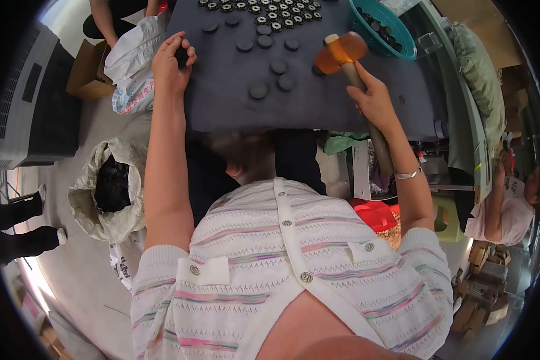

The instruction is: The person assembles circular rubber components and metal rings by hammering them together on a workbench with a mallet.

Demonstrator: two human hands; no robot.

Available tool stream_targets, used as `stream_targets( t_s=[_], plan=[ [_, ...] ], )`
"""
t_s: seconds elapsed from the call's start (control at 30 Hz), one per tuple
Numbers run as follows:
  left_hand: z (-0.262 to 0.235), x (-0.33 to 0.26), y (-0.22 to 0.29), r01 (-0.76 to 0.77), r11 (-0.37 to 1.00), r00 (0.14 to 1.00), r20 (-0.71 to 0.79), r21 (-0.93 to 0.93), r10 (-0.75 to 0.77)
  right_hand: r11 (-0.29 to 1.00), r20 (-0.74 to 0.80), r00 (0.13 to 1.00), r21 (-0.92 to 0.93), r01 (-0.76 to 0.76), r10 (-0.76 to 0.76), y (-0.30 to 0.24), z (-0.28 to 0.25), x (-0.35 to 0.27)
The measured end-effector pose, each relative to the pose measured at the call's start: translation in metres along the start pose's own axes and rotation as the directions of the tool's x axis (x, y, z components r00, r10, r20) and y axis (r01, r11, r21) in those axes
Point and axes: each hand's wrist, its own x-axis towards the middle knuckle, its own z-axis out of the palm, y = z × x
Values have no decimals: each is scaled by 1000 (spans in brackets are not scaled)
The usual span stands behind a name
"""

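My right hand grips the wooden handle of a mallet with a translucent orange head, held over the right part of the dark grey covered table. Partly hidden under the mallet head lies a dark disc. At the table's left edge my left hand is raised, its fingers curled around a small black disc. Several loose black discs are spread between my hands. Farther back, many black round pieces with pale metal centres stand close together.
A teal basket of black discs sits at the table's back right. On the floor at left is an open woven sack with black contents. Behind it are a cardboard box, a white sack and another person's arm. A second person is at right.
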Motion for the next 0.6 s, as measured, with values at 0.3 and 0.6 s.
stream_targets(
  t_s=[0.3, 0.6],
  plan=[
    [4, -4, 1, -2, 999, 997, 75, 46, -1, 918, -37, 948, -241, -316, 316, 57, 1, 16],
    [32, -54, -3, -31, 982, 995, 94, 184, 14, 913, 105, 978, -354, 204, -178, 31, 59, 47]
  ],
)
